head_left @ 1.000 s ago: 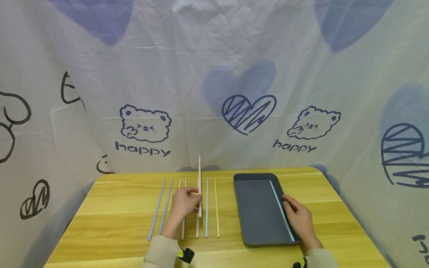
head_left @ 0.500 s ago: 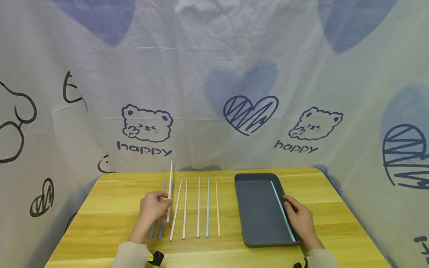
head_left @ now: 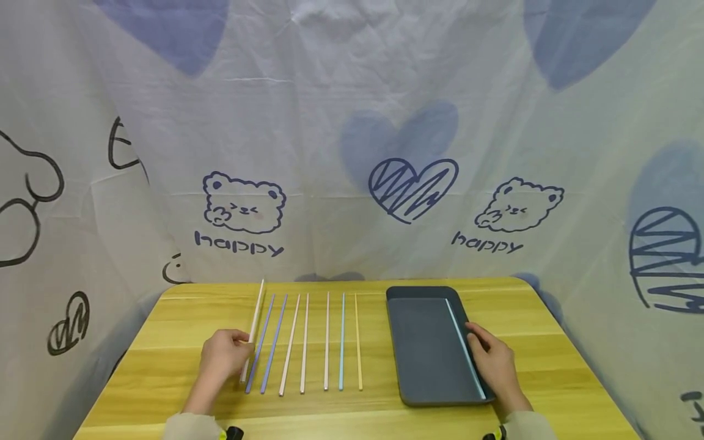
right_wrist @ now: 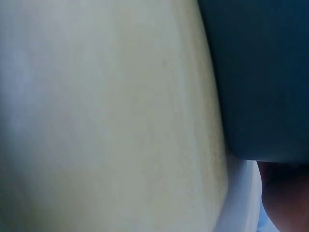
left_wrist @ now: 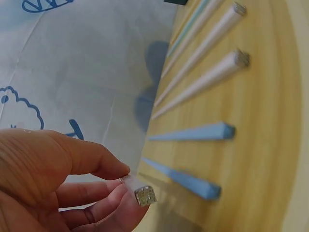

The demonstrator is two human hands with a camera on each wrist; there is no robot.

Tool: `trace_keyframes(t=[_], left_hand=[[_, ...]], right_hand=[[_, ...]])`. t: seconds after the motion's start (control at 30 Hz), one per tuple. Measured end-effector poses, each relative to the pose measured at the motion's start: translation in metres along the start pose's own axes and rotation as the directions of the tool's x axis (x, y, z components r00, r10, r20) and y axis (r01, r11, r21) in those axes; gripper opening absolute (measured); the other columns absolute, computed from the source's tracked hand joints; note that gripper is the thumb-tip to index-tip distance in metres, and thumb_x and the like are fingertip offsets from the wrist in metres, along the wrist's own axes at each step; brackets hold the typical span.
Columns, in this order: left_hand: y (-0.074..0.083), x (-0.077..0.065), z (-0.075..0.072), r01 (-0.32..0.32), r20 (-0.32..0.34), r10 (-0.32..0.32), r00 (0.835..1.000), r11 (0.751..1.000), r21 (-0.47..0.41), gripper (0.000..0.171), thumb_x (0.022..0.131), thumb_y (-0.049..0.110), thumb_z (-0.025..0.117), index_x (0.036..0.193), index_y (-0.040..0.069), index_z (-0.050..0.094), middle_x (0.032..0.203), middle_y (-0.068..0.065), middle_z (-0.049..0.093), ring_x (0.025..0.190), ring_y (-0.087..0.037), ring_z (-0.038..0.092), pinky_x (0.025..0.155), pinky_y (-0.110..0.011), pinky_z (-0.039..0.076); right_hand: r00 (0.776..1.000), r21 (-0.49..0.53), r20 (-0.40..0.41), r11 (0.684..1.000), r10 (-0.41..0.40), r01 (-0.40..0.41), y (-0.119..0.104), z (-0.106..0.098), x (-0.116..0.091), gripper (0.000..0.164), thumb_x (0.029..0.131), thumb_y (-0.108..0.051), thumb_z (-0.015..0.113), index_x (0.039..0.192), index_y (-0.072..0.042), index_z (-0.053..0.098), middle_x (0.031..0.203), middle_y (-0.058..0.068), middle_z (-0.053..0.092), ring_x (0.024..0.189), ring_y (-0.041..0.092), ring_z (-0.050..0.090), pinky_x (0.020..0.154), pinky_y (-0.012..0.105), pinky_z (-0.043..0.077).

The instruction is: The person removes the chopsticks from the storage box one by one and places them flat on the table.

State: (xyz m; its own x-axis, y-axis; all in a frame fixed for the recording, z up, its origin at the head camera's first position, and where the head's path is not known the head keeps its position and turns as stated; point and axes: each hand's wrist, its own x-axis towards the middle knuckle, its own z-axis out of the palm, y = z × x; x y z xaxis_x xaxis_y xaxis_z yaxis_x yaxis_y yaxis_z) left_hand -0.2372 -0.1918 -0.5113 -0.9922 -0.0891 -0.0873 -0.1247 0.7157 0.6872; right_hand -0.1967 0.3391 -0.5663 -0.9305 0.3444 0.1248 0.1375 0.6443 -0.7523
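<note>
My left hand (head_left: 224,355) pinches a pale pinkish-white chopstick (head_left: 256,315) between thumb and fingers, left of the row on the table. In the left wrist view, this chopstick's square, glittery end (left_wrist: 146,195) points toward the camera. Two purple chopsticks (head_left: 275,339) lie closest to that hand. Farther right come several pale pink chopsticks (head_left: 305,348), a light blue one (head_left: 342,342) and a yellow one (head_left: 359,342). My right hand (head_left: 497,365) rests with relaxed fingers against the right rim of a dark grey tray (head_left: 423,354). A light blue chopstick (head_left: 464,348) lies inside the tray, along its right side.
The wooden table (head_left: 165,342) carries the row and the tray. Behind it hangs a pale cloth (head_left: 324,238) printed with bears and hearts. Table surface (right_wrist: 120,121) and the tray's outer wall (right_wrist: 265,82) fill most of the right wrist view.
My left hand has carried the pale chopstick leftward, past the pink and purple ones, and lowered it near the table left of the row. My right hand has stayed at the tray rim.
</note>
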Motion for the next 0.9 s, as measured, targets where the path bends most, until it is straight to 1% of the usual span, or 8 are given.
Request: trace_keyframes(t=[0.1, 0.2, 0.37, 0.47, 0.6, 0.7, 0.9], left_hand=[[-0.007, 0.000, -0.002, 0.008, 0.003, -0.008, 1.000, 1.000, 0.028, 0.032, 0.091, 0.013, 0.069, 0.115, -0.007, 0.075, 0.099, -0.019, 0.078, 0.060, -0.015, 0.065, 0.053, -0.028, 0.050], [-0.012, 0.000, -0.004, 0.012, 0.001, -0.012, 1.000, 0.999, 0.050, 0.031, 0.090, 0.014, 0.071, 0.112, -0.005, 0.077, 0.103, -0.022, 0.078, 0.072, -0.018, 0.068, 0.056, -0.029, 0.052], [-0.018, 0.000, -0.003, 0.027, 0.005, -0.027, 1.000, 0.996, 0.082, 0.027, 0.088, 0.016, 0.074, 0.109, 0.000, 0.080, 0.108, -0.022, 0.079, 0.084, -0.026, 0.073, 0.063, -0.033, 0.056], [-0.021, 0.000, -0.002, 0.029, 0.000, -0.030, 1.000, 0.995, 0.099, 0.026, 0.087, 0.016, 0.075, 0.108, 0.002, 0.081, 0.108, -0.022, 0.079, 0.087, -0.028, 0.073, 0.064, -0.035, 0.055], [-0.025, -0.001, -0.002, 0.032, 0.000, -0.032, 0.999, 0.994, 0.107, 0.027, 0.087, 0.017, 0.075, 0.109, 0.003, 0.081, 0.109, -0.023, 0.078, 0.086, -0.030, 0.072, 0.060, -0.034, 0.051], [-0.025, -0.001, -0.001, 0.042, -0.001, -0.042, 0.999, 0.993, 0.107, 0.028, 0.086, 0.017, 0.075, 0.111, 0.004, 0.081, 0.111, -0.023, 0.078, 0.085, -0.029, 0.072, 0.057, -0.033, 0.049], [-0.024, -0.002, 0.000, 0.053, -0.017, -0.052, 0.999, 0.993, 0.108, 0.030, 0.085, 0.018, 0.074, 0.111, 0.006, 0.082, 0.112, -0.022, 0.078, 0.086, -0.029, 0.073, 0.057, -0.031, 0.047]], right_hand=[[1.000, 0.001, -0.006, 1.000, -0.006, 0.006, 0.000, 0.000, 0.001, 0.042, 0.110, -0.028, 0.057, 0.147, -0.010, 0.063, 0.148, 0.022, 0.062, 0.135, 0.043, 0.061, 0.112, 0.059, 0.051], [1.000, 0.004, -0.012, 1.000, -0.015, 0.015, 0.000, -0.001, 0.002, 0.041, 0.110, -0.028, 0.057, 0.147, -0.010, 0.063, 0.148, 0.022, 0.062, 0.133, 0.043, 0.062, 0.111, 0.059, 0.051], [1.000, 0.002, -0.011, 1.000, -0.013, 0.013, -0.001, -0.001, 0.001, 0.041, 0.110, -0.028, 0.057, 0.147, -0.011, 0.063, 0.147, 0.022, 0.063, 0.132, 0.042, 0.063, 0.110, 0.059, 0.052], [1.000, 0.004, -0.006, 1.000, -0.007, 0.007, -0.001, -0.001, 0.000, 0.042, 0.110, -0.029, 0.056, 0.147, -0.011, 0.063, 0.147, 0.022, 0.063, 0.132, 0.042, 0.063, 0.110, 0.059, 0.052], [1.000, 0.003, -0.002, 1.000, -0.006, 0.006, 0.000, -0.001, 0.000, 0.042, 0.110, -0.030, 0.056, 0.147, -0.011, 0.062, 0.148, 0.022, 0.062, 0.132, 0.043, 0.062, 0.110, 0.059, 0.052], [1.000, 0.004, 0.003, 1.000, -0.006, 0.006, 0.001, -0.001, 0.000, 0.042, 0.110, -0.031, 0.055, 0.148, -0.012, 0.062, 0.148, 0.021, 0.062, 0.133, 0.042, 0.062, 0.110, 0.059, 0.052], [1.000, 0.007, 0.001, 1.000, -0.006, 0.006, 0.002, 0.000, 0.000, 0.042, 0.110, -0.030, 0.056, 0.147, -0.012, 0.063, 0.148, 0.020, 0.062, 0.133, 0.042, 0.062, 0.110, 0.058, 0.052]])
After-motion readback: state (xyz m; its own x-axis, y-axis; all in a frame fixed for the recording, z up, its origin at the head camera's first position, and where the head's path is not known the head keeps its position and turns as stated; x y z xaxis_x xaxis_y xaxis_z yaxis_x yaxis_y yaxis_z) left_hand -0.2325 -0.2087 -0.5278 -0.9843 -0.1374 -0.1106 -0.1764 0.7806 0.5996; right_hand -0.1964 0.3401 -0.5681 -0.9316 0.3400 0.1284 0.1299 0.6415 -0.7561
